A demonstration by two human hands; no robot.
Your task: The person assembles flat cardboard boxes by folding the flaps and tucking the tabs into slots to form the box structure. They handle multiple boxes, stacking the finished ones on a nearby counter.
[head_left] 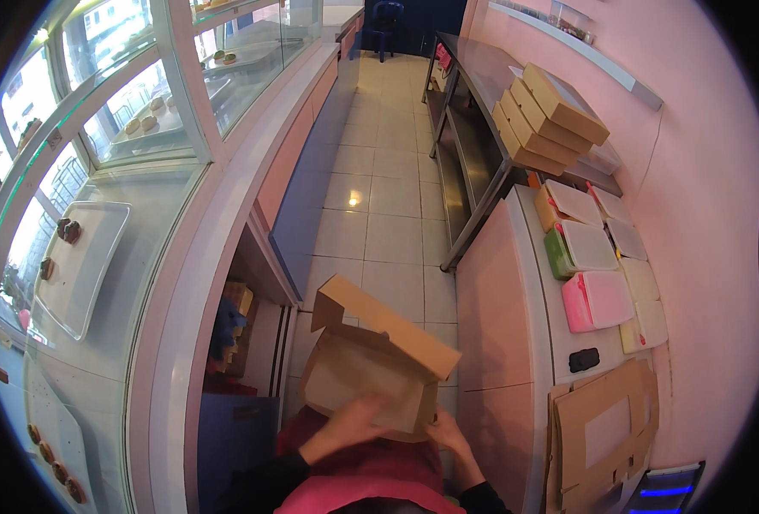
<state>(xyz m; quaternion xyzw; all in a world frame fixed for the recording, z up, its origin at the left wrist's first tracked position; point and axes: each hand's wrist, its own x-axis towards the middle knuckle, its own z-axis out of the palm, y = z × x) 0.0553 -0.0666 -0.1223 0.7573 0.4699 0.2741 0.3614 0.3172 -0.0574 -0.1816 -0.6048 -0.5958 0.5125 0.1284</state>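
Observation:
A brown cardboard box (362, 381) with its lid raised is held in front of my body, above a red apron (371, 469). My right hand (449, 433) is closed on the box's near right corner, pinching the wall. Reaching over the near edge, my left hand (351, 426) lies across the box's inside with fingers stretched out and slightly blurred; nothing shows in it. The lid tilts up along the far side, its left flap standing out. No contents can be seen in the box.
Folded boxes (550, 120) are stacked on a metal table at right. Lidded plastic containers (598, 300), a small black object (583, 360) and flat cardboard blanks (602, 428) lie along the right counter. At left stands a glass display case with a pastry tray (97, 283). A tiled floor (388, 206) runs between.

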